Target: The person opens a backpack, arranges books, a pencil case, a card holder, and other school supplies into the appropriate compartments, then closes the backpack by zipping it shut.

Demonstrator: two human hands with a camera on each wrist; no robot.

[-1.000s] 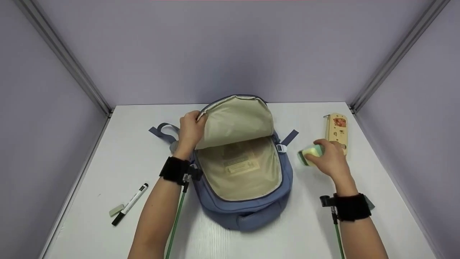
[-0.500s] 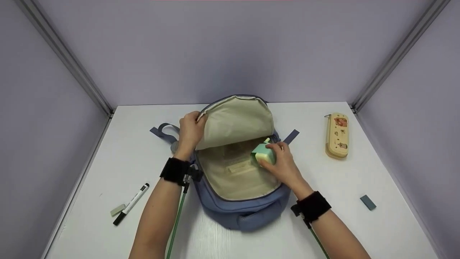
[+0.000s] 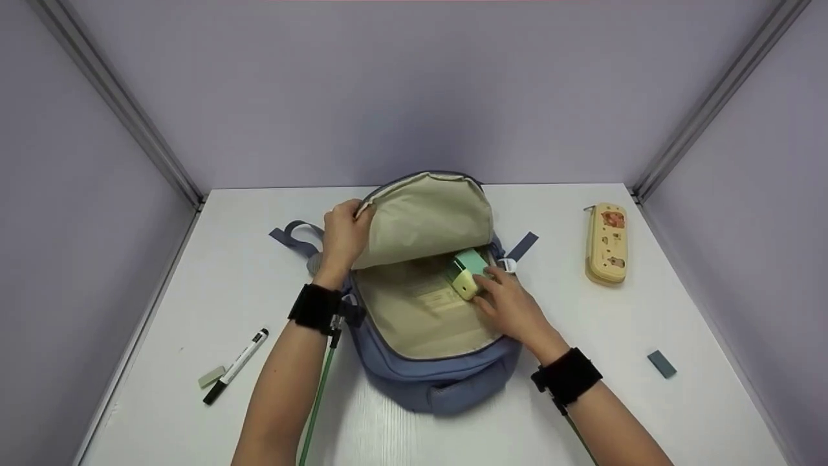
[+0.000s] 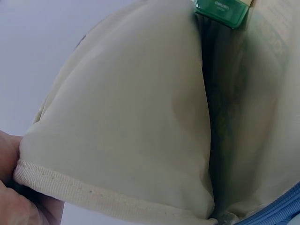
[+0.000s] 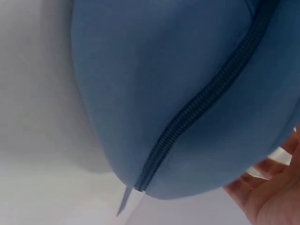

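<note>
A blue backpack (image 3: 446, 372) lies on the table with its main compartment unzipped. My left hand (image 3: 345, 236) grips the upper left edge of its raised flap (image 3: 427, 220), and in the left wrist view the fingers pinch the cream lining's border (image 4: 93, 194). Inside the compartment, near its right side, sits a tilted green-and-yellow pencil sharpener (image 3: 468, 272); its dark green end shows at the top of the left wrist view. At its right side is my right hand (image 3: 517, 314), fingers loosely extended and close to it. Whether they touch it I cannot tell.
A yellow pencil case (image 3: 607, 243) lies at the back right. Nearer the front right is a dark teal block (image 3: 662, 364). On the left lie a black-and-white marker (image 3: 236, 367) and a pale green block (image 3: 211, 377). Walls stand at the back and both sides.
My right hand carried the pencil sharpener from beside the pencil case left into the backpack, then loosened around it. The sharpener has turned and tilted. My left hand stays on the flap.
</note>
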